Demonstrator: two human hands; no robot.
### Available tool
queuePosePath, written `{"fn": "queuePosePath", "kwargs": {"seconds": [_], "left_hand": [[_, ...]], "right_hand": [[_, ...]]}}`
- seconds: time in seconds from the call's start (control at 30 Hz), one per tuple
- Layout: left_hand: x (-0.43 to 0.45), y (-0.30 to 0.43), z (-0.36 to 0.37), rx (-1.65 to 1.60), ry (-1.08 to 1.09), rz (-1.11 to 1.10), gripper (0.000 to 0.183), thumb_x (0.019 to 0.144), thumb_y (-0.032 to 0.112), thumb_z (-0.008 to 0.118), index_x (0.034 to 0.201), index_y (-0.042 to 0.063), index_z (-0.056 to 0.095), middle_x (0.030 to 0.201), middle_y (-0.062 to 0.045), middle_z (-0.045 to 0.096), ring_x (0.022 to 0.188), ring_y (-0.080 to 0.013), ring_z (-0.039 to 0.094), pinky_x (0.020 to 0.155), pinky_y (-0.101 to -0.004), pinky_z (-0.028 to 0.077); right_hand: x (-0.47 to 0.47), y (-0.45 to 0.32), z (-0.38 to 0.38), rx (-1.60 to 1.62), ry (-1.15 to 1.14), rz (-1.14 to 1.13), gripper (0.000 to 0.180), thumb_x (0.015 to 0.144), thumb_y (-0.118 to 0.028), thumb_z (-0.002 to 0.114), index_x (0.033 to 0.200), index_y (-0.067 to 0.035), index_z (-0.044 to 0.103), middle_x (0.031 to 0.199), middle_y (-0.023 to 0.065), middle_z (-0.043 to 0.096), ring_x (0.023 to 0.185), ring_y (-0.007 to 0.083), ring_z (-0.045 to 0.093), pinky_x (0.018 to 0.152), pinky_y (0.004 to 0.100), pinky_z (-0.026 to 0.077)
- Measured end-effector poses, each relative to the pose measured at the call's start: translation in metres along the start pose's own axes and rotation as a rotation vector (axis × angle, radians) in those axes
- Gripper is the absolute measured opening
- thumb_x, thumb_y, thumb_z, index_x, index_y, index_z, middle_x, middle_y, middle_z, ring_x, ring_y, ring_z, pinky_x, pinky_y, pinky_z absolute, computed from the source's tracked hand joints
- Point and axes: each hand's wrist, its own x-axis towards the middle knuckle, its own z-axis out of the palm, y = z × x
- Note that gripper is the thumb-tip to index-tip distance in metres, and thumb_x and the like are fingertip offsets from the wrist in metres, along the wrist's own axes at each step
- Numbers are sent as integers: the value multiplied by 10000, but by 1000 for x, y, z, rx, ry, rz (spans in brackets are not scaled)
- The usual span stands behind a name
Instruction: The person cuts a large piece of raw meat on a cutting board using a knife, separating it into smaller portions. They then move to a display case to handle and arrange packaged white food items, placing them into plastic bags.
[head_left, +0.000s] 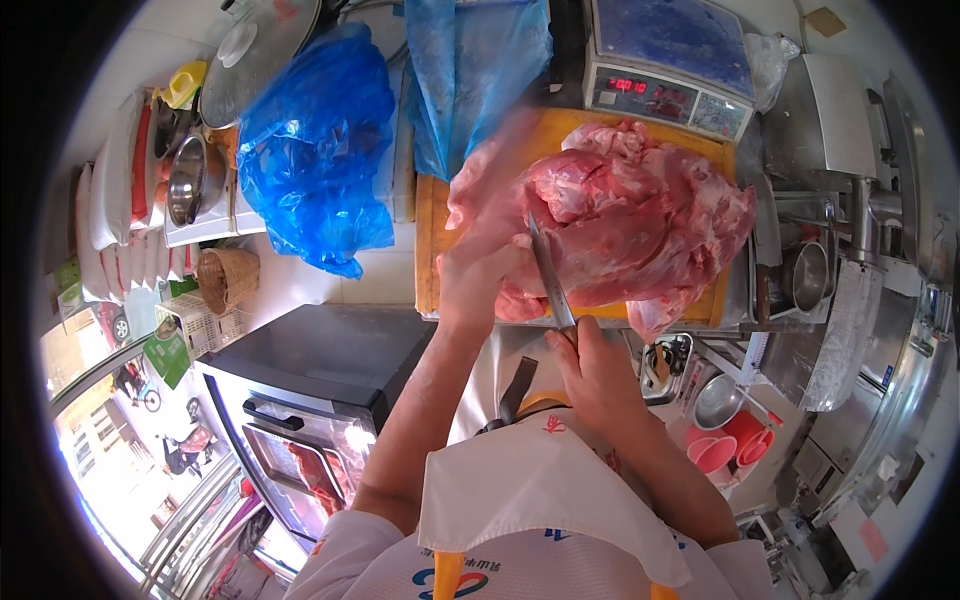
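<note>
A large piece of raw meat (637, 225) lies on a yellowish cutting board (426, 262) before me. My left hand (484, 274) grips the meat's left part, where a strip of it is blurred. In my right hand (592, 360) is the handle of a knife; its narrow blade (551, 277) points up and left across the meat, the tip near a fold. Part of my left hand's fingers is hidden or blurred against the meat.
A digital scale (645, 94) stands behind the board. Blue plastic bags (319, 157) lie to the left and behind. A dark-topped display cabinet (322, 345) is at lower left, metal bowls (810, 274) at right, and red buckets (754, 439) at lower right.
</note>
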Motion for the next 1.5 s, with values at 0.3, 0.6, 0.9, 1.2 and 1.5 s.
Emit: {"fn": "queuePosePath", "kwargs": {"seconds": [0.3, 0.6, 0.9, 1.2, 1.5], "left_hand": [[3, -14, -18, -247, -64, -44, 227, 905, 25, 622, 1052, -83, 757, 877, -81, 735, 787, -145, 678, 766, -276, 514], [3, -15, -24, -270, -72, -45, 89, 909, -5, 636, 924, -31, 720, 835, -57, 690, 781, -137, 632, 722, -287, 477], [-5, -27, -27, -410, -62, -42, 128, 897, -10, 607, 956, -41, 716, 903, -60, 688, 821, -142, 638, 751, -294, 492], [-10, -22, -34, -446, -72, -30, 174, 907, 12, 573, 945, -16, 740, 954, -69, 721, 898, -172, 663, 816, -323, 508], [2, -35, -47, -376, -118, -25, 199, 940, 81, 564, 981, -1, 742, 976, -52, 706, 925, -137, 646, 820, -292, 497]], "right_hand": [[-23, 10, 11, -104, 49, 34, 311, 1084, -279, 599, 982, -4, 495, 758, 238, 666, 724, 484, 672, 635, 575, 505], [-22, 18, 15, -341, 32, -8, 290, 1082, -262, 596, 965, -17, 496, 739, 227, 662, 696, 473, 674, 628, 557, 528], [-11, -5, 13, -331, 82, -94, 272, 1074, -257, 611, 991, -20, 504, 760, 204, 693, 691, 444, 697, 620, 540, 546], [-33, 12, 10, -358, 45, -24, 278, 1079, -270, 598, 993, -22, 508, 772, 192, 694, 719, 424, 713, 648, 502, 571], [-22, 25, 18, -446, -8, -26, 319, 1083, -301, 598, 1000, -7, 504, 775, 235, 688, 708, 467, 687, 618, 550, 532]]}}
